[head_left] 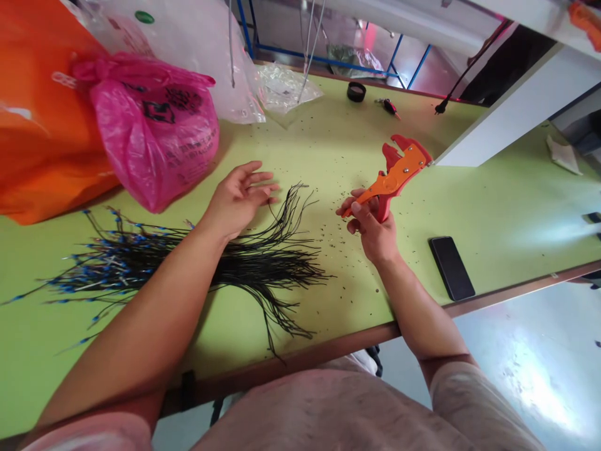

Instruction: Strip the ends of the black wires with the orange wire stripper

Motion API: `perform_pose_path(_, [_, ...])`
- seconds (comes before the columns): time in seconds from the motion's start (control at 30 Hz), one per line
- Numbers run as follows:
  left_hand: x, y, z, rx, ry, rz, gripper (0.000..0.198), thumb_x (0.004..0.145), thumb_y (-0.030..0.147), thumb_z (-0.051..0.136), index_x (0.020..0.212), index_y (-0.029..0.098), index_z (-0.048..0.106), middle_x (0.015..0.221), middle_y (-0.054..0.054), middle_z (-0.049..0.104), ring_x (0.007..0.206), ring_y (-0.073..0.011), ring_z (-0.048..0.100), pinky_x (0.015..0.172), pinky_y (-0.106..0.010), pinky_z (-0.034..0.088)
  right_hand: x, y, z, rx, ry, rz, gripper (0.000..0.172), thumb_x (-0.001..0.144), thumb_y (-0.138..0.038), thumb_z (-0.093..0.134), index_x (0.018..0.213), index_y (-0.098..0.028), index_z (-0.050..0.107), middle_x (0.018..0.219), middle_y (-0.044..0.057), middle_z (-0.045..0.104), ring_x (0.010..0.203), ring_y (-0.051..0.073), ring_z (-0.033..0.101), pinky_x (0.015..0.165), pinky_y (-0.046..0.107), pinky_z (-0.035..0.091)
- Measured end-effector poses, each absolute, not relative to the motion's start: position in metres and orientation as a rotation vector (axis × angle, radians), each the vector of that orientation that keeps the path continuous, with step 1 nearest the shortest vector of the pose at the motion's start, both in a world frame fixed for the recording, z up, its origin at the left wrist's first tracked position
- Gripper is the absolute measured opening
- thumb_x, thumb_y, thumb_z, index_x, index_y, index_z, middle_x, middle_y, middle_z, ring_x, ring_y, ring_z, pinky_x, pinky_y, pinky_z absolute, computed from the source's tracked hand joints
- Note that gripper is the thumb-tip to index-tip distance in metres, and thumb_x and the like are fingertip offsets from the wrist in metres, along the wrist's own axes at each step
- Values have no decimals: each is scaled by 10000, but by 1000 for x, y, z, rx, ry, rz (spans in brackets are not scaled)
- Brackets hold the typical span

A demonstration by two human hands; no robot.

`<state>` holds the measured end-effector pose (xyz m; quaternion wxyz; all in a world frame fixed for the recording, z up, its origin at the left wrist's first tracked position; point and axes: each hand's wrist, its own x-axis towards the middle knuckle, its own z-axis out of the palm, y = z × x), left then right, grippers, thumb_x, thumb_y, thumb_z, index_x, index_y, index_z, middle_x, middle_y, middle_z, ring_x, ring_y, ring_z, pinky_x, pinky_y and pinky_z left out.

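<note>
Orange plastic wire stripper (397, 175) gripped in right hand (370, 228); left hand (237, 199) open, fingers (263, 178) spread beside black wires (277, 269).

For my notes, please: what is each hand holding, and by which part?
The right hand holds an orange wire stripper by its handles. The left hand holds nothing, open near black wires.

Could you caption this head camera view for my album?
A right hand grips orange wire strippers while the left hand hovers over black wires.
</note>
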<state>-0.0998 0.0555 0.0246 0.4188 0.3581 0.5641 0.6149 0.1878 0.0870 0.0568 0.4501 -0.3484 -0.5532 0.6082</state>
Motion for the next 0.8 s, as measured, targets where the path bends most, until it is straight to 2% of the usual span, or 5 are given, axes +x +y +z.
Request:
perform_pose_path(0.17, [-97, 41, 56, 1436, 1666, 1500, 608, 647, 296, 1031, 1179, 243, 743, 1402, -92, 709, 1480, -340, 565, 1151, -415, 515, 187, 87, 58, -887, -1336, 1512, 562, 857, -629, 882, 1200, -266, 625, 1022, 42, 729, 978, 218, 785, 602, 294, 472])
perform_pose_path(0.37, [-86, 12, 97, 1715, 1496, 903, 154, 817, 335, 909, 873, 217, 827, 818, -39, 763, 732, -187, 641, 733, -289, 457, 186, 88, 58, -885, -1339, 1509, 547, 860, -619, 882, 1192, -265, 630, 1028, 42, 734, 983, 216, 790, 605, 294, 477])
perform_pose_path(0.5, [-88, -7, 93, 1820, 1345, 445, 73, 826, 318, 865, 872, 274, 831, 786, -24, 786, 617, -192, 616, 603, -282, 383, 187, 88, 61, -902, -1356, 1492, 558, 858, -638, 884, 1197, -269, 638, 1048, 47, 735, 1006, 216, 782, 622, 300, 491])
perform_pose_path(0.6, [-95, -36, 88, 1978, 1359, 312, 72, 879, 258, 762, 880, 293, 826, 898, -37, 818, 731, -224, 697, 678, -302, 458, 187, 87, 64, -864, -1349, 1492, 553, 859, -626, 901, 1192, -269, 642, 1037, 39, 739, 1001, 208, 785, 617, 289, 482])
perform_pose_path(0.8, [-91, -103, 75, 2241, 1409, 120, 508, 882, 153, 736, 1366, 297, 792, 1371, -101, 774, 1249, -303, 735, 1048, -400, 584, 183, 83, 66, -819, -1306, 1515, 586, 817, -610, 946, 1180, -254, 655, 1011, 29, 757, 967, 197, 788, 593, 271, 473])
